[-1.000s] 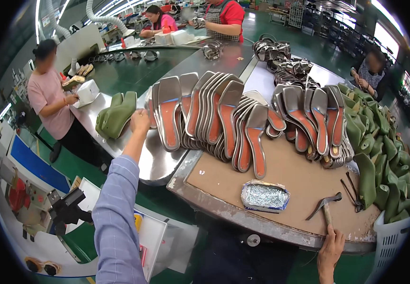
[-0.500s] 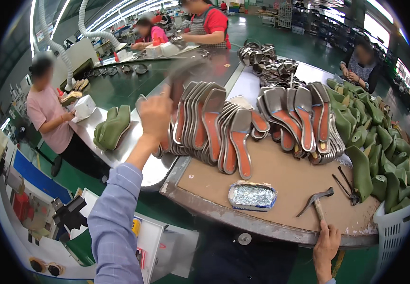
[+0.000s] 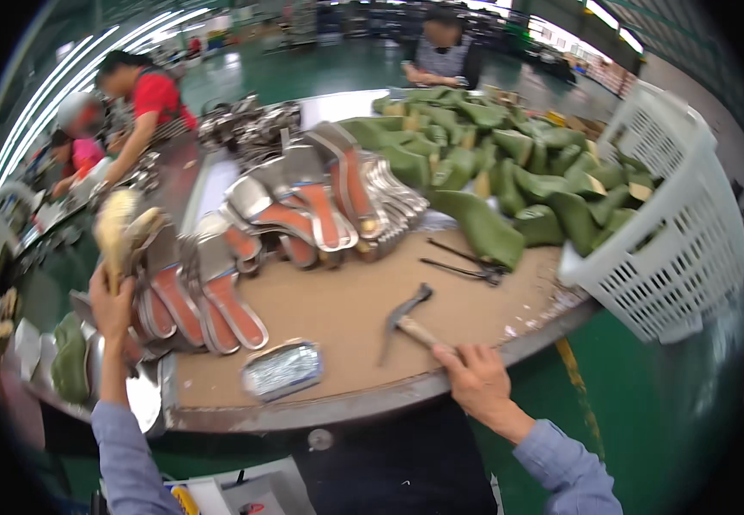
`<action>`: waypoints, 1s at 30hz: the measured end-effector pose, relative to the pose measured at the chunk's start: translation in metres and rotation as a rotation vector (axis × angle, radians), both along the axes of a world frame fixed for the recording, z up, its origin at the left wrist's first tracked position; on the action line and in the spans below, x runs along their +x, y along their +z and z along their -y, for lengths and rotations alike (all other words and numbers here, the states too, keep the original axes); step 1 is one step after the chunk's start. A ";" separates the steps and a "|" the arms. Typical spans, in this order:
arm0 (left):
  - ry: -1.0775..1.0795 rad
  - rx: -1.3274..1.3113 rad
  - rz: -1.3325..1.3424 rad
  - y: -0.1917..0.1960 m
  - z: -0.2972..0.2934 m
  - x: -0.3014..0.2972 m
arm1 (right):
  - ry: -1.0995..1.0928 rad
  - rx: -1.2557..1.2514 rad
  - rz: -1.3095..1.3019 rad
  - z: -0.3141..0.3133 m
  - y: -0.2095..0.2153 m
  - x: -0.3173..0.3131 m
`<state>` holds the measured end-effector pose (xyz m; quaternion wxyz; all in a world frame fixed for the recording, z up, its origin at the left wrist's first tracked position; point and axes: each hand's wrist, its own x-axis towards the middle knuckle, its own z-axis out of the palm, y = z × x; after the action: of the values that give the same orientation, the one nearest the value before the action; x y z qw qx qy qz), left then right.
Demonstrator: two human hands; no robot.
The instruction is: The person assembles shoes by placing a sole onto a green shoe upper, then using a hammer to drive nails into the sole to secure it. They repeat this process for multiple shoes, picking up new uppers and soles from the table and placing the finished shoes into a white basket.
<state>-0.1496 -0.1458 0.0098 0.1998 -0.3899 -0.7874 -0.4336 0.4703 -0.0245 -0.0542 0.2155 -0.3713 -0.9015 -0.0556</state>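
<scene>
My left hand is raised at the left, closed round the lower end of a pale yellow, sole-shaped piece; motion blurs it. Beside it stand rows of grey-edged insoles with orange-red faces. At the table's front edge my right hand grips the wooden handle end of a hammer, whose dark head rests on the tabletop. Behind the hammer lies a pair of black pincers. A foil-topped block in a blue-white wrapper sits between my hands.
Many green shoe lasts are heaped at the back right, by a tilted white slotted basket. Metallic strappy pieces lie farther back. One person is across the table; another in red works at the far left.
My view has turned right, so the table appears farther left and more of the basket shows. The raised piece in my left hand now shows as pale yellow. My right hand stays at the hammer.
</scene>
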 end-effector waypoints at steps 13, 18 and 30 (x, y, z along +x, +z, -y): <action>-0.641 0.346 0.765 0.049 0.024 0.044 | -0.599 -0.064 -0.389 -0.234 0.009 0.059; -0.444 0.298 1.004 0.052 -0.001 0.138 | -0.816 -0.519 -0.486 -0.252 0.011 0.049; -0.366 0.116 1.464 -0.050 0.159 0.291 | -1.145 -0.025 -0.155 -0.315 0.064 0.136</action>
<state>0.1418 -0.3044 -0.0398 -0.4294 -0.1159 -0.6176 -0.6487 0.6059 0.2905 0.0101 0.2123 -0.8055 -0.5388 -0.1254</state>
